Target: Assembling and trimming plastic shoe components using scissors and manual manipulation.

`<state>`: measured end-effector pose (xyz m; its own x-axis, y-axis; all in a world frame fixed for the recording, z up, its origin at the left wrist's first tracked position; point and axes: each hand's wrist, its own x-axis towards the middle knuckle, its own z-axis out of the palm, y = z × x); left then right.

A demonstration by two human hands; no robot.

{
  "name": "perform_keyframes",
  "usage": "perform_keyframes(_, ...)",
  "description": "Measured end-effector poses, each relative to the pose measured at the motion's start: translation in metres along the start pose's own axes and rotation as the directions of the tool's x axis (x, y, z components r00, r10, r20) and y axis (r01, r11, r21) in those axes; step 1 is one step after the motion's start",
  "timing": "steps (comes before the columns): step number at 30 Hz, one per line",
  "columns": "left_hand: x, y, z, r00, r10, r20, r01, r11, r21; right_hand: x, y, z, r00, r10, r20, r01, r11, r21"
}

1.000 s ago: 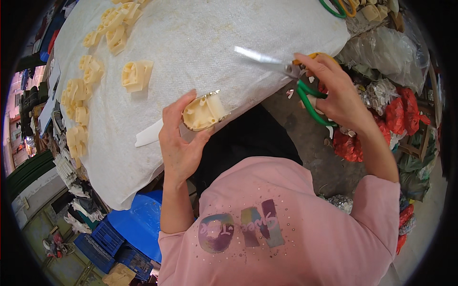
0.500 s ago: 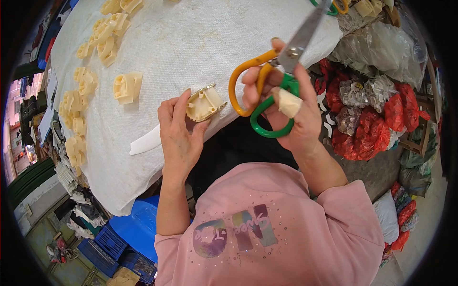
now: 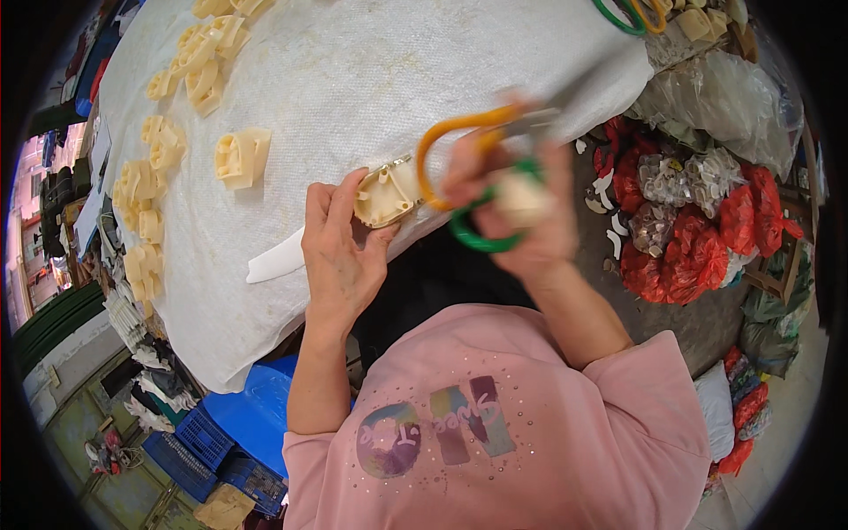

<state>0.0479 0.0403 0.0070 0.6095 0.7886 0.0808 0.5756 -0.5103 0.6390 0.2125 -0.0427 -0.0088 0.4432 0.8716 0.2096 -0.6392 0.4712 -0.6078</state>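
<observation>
Between thumb and fingers, my left hand (image 3: 340, 243) grips a hollow cream plastic shell (image 3: 386, 196) over the table's near edge, its inner posts facing up. A white curved strip (image 3: 276, 261) lies beside that hand. To the right, my right hand (image 3: 521, 208) is blurred by motion. It holds scissors with one orange handle and one green handle (image 3: 484, 231), blades pointing up and right. A pale cream piece (image 3: 521, 198) shows at this hand by the green handle; whether it is held or wrapped on a digit I cannot tell.
Several cream plastic parts (image 3: 201, 51) lie along the left of the white-covered table (image 3: 327, 97), one part (image 3: 240, 159) apart from them. Another green-handled tool (image 3: 623, 16) lies at the far edge. Red bags (image 3: 685, 256) sit at right, blue crates (image 3: 205, 435) lower left.
My right hand has moved slightly left and down with the scissors and is now blurred. My left hand keeps its hold on the shell. The whole view has shifted slightly.
</observation>
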Motion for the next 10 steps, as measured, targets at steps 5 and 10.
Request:
perform_keyframes(5,0.004,-0.001,0.003,0.999,-0.039,0.032,0.040,0.998,-0.040,-0.002,0.016,-0.002,0.988,0.139,-0.072,-0.136,0.990,0.050)
perform_keyframes(10,0.002,0.000,0.002,0.999,-0.050,0.019,0.052,0.997,-0.065,-0.005,0.016,-0.002,0.961,0.259,-0.100,-0.223,0.934,0.280)
